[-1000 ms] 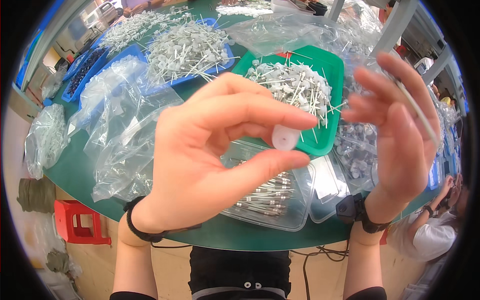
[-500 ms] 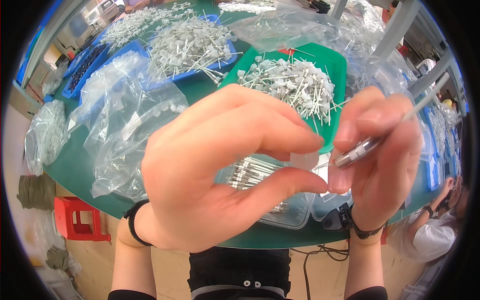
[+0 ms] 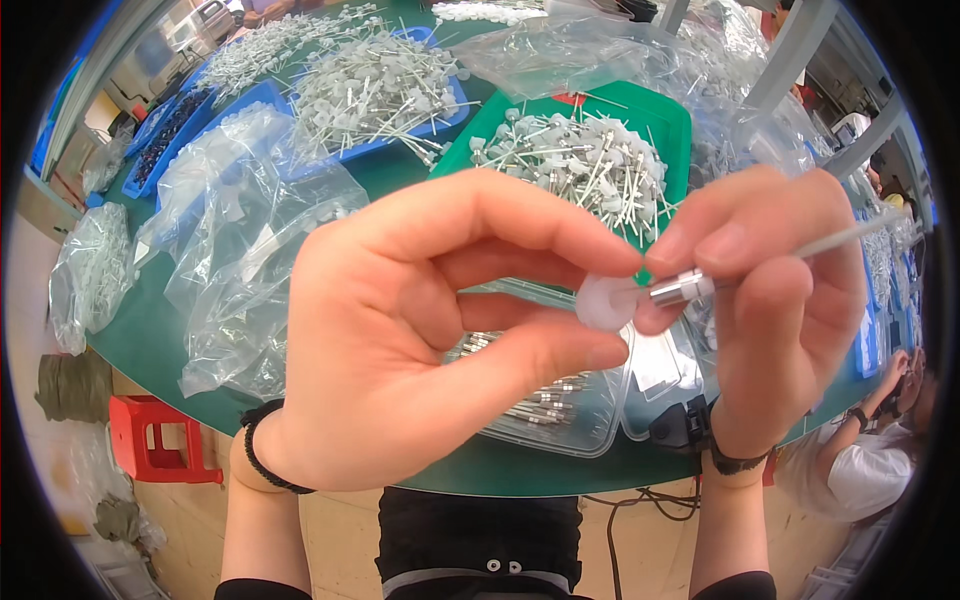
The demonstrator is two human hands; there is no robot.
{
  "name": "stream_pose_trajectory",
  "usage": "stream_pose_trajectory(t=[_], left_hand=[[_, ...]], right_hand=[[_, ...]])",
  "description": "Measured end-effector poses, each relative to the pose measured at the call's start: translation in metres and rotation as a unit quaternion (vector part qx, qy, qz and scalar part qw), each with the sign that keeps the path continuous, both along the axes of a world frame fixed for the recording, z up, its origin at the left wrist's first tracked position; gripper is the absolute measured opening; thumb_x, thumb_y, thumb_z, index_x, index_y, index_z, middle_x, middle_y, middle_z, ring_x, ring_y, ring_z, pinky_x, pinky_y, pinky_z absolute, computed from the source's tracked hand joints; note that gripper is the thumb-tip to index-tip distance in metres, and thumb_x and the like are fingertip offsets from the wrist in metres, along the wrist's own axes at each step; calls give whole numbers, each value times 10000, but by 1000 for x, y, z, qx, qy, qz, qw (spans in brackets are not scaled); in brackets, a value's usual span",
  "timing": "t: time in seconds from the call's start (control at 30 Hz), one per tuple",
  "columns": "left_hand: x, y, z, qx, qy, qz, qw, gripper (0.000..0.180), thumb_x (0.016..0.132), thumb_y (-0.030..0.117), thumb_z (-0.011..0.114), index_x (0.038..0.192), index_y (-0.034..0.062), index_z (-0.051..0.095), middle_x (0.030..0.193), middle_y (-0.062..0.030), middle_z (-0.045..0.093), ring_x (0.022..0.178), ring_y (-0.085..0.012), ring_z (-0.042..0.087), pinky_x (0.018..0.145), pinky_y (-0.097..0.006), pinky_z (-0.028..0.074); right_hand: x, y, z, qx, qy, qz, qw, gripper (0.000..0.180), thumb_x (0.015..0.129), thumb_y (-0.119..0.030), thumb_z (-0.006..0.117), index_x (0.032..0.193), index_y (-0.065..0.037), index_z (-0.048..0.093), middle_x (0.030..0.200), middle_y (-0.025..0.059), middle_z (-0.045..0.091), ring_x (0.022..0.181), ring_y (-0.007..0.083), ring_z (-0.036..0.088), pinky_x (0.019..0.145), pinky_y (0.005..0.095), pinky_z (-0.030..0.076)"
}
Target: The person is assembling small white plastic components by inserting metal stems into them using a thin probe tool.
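Between the thumb and forefinger of my left hand [image 3: 400,320] is a translucent white plastic cap [image 3: 603,303]. My right hand [image 3: 775,260] pinches a thin rod with a shiny metal collar [image 3: 683,288], its pale stem [image 3: 845,235] slanting up to the right past the fingers. The collar's front end points at the cap, and a thin piece seems to bridge the two. How far it sits inside the cap I cannot tell. Below my hands, a clear plastic box [image 3: 600,440] holds many similar metal-collared rods [image 3: 545,405].
Beyond my hands stands a green tray [image 3: 672,130] heaped with capped rods [image 3: 610,165]. Blue trays [image 3: 455,110] of similar parts line the back left. Crumpled clear bags [image 3: 235,300] lie on the left; a red stool [image 3: 160,440] stands below. Another person [image 3: 860,470] sits at right.
The rod has swung to a flatter angle, and its collar now lines up with the cap. My right hand has shifted slightly right; the cap has turned in my left fingers.
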State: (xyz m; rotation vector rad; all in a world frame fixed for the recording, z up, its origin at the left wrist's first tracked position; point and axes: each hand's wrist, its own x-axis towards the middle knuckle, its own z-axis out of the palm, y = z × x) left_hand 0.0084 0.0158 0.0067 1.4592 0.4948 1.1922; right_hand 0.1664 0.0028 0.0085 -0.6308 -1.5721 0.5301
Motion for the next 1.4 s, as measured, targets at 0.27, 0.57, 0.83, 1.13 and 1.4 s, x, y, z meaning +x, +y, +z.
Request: stream_pose_trajectory(t=[0.27,0.57,0.83,1.13,1.4], left_hand=[[0,0,-1,12,-20,0,1000,292,596,-117,638,844,-46,502,906,-192,552,849,-219,555,723,-314,509],[1,-2,-2,34,-19,-13,999,272,625,-64,670,835,-34,499,917,-214,552,856,-241,571,757,-333,492],[-2,-2,-3,57,-22,-17,998,279,634,-49,684,835,-29,492,914,-215,549,850,-237,576,756,-329,493],[-3,-5,1,25,-25,-14,999,287,610,-103,658,825,-20,488,906,-230,561,847,-255,587,756,-352,500],[-3,-1,-1,41,-7,-22,999,249,615,-146,607,803,-27,496,894,-266,573,844,-284,599,727,-384,513]], right_hand=[[10,-8,8,13,-117,-68,991,313,858,-329,470,806,-21,454,695,139,521,525,158,529,481,228,454],[22,-12,11,28,-155,-40,987,340,840,-362,487,792,-26,467,689,142,536,519,154,539,481,231,474],[19,-9,8,30,-132,-31,990,350,822,-385,506,781,-40,463,678,125,545,515,148,533,478,223,468],[22,-6,7,37,-130,15,991,338,830,-369,505,790,-37,453,691,140,550,519,153,543,490,222,476],[26,-6,9,44,-140,62,987,298,830,-307,527,811,-16,463,754,164,552,556,171,573,544,237,506]])
